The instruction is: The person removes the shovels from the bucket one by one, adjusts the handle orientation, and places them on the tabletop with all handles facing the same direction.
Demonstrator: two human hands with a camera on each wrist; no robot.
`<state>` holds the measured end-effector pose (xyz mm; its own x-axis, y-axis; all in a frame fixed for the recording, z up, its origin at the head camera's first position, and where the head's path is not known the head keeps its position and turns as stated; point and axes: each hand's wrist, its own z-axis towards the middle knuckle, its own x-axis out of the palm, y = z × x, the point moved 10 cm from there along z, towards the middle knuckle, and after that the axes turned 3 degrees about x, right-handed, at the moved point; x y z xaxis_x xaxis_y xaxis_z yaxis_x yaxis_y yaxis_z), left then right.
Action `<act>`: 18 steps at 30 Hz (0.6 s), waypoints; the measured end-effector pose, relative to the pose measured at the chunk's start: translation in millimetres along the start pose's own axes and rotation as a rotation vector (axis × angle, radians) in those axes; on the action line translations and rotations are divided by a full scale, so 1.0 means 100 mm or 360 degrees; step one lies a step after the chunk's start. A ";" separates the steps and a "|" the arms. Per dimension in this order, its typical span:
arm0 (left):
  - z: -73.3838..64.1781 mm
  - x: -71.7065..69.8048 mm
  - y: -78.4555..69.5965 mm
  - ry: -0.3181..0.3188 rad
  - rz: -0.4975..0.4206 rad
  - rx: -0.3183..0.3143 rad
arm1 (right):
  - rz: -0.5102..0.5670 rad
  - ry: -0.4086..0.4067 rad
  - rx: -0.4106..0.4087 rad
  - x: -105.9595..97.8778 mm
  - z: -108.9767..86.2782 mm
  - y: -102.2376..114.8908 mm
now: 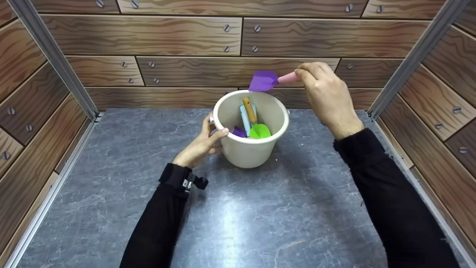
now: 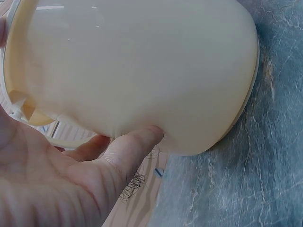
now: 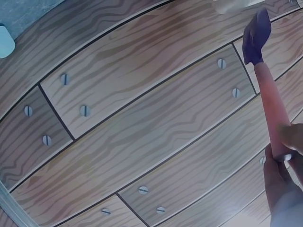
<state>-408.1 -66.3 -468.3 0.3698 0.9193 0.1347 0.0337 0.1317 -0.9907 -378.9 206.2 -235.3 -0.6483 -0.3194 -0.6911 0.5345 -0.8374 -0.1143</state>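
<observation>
A white bucket (image 1: 248,154) stands upright near the back wall. My left hand (image 1: 202,141) holds its left side, the thumb over the rim and the other fingers against the outer wall. In the left wrist view, fingertips of the left hand (image 2: 109,165) press on the bucket's side (image 2: 156,71). My right hand (image 1: 327,93) pinches the pink handle of a purple-headed spatula (image 1: 263,80), raised with its head over the bucket's back rim. Its handle end shows between the fingers in the right wrist view, where the purple head (image 3: 257,35) points up.
Inside the bucket lie a green-headed tool (image 1: 260,131) with a wooden handle (image 1: 250,109), a light blue piece (image 1: 245,121) and a purple piece (image 1: 238,131). Wood-patterned walls (image 1: 186,35) with metal corner posts (image 1: 55,56) enclose the grey marbled floor (image 1: 122,160).
</observation>
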 end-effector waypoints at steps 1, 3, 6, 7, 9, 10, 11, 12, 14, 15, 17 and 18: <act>0.00 0.00 0.00 0.0001 0.0001 0.0000 | 0.0003 -0.0011 0.0018 0.01 -0.01 -0.02; 0.00 -0.01 0.00 0.0004 0.0008 -0.0001 | 0.0015 -0.0026 0.0062 0.02 -0.03 -0.07; 0.00 -0.01 0.00 0.0008 0.0019 -0.0004 | 0.0013 -0.0039 0.0121 0.04 -0.07 -0.15; 0.00 0.00 0.00 0.0008 0.0020 -0.0007 | 0.0011 -0.0044 0.0142 0.04 -0.08 -0.17; 0.00 0.00 0.00 0.0005 0.0024 -0.0013 | -0.0001 -0.0056 0.0173 0.05 -0.12 -0.21; 0.00 0.00 0.00 0.0004 0.0024 -0.0015 | -0.0006 -0.0064 0.0185 0.06 -0.13 -0.22; 0.00 0.00 0.00 0.0002 0.0025 -0.0017 | -0.0004 -0.0075 0.0199 0.06 -0.14 -0.24; 0.00 0.00 0.00 0.0001 0.0027 -0.0018 | -0.0004 -0.0085 0.0212 0.06 -0.16 -0.26; 0.00 0.00 -0.01 0.0000 0.0026 -0.0016 | 0.0001 -0.0101 0.0237 0.08 -0.18 -0.28; 0.00 0.00 -0.01 0.0000 0.0028 -0.0016 | 0.0006 -0.0107 0.0251 0.08 -0.20 -0.29; -0.01 0.00 -0.01 0.0007 0.0022 -0.0015 | 0.0004 -0.0112 0.0278 0.10 -0.23 -0.31; -0.01 0.01 -0.01 0.0010 0.0018 -0.0014 | -0.0002 -0.0117 0.0291 0.11 -0.24 -0.33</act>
<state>-406.8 -66.1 -467.7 0.3763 0.9183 0.1233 0.0376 0.1179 -0.9923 -390.6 240.8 -256.7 -0.6902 -0.3445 -0.6364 0.4309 -0.9022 0.0210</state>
